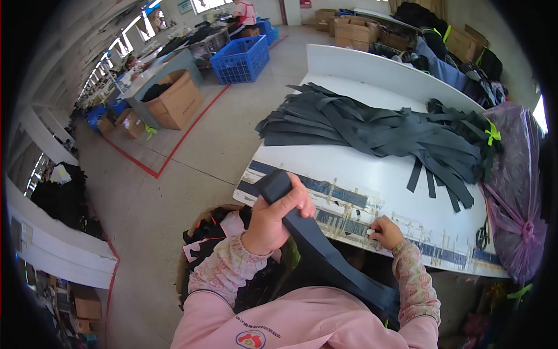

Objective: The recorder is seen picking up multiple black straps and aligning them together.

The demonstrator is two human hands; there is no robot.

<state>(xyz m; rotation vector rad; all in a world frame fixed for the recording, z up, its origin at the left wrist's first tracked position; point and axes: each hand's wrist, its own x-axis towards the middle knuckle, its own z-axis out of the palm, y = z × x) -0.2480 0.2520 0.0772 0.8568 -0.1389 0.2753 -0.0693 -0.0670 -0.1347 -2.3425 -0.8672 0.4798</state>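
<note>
Nearest to me is the pink shirt (308, 320), with a round red and blue badge on its chest and patterned sleeve covers (224, 270) on both forearms; in front of it the left hand (282, 212) is wrapped round a bundle of dark straps (317, 241), close to its upper end; that end sticks up past the fist, and the rest slants down to the right, across the front of the body and below the table edge; the right hand (386, 234) is at the table's near edge, fingers curled in, with a small white bit (370, 231) at the fingertips; I cannot tell whether it is pinched or merely touched.

Below the left forearm I make out a box of scraps (200, 247), mostly black with some pink; the white table (290, 160) has worn tape and dark bands along its near edge, and scissors (481, 237) lie at its right end, just beside a tied purple bag (520, 174); further back on the table a heap of dark straps (360, 122) spreads sideways, with a bright green ribbon (493, 132) at its right end.

Beyond, a red line (192, 128) runs over the floor; past it stand an open carton (180, 104), a blue crate (241, 63) and, farther off, another person (246, 14).
</note>
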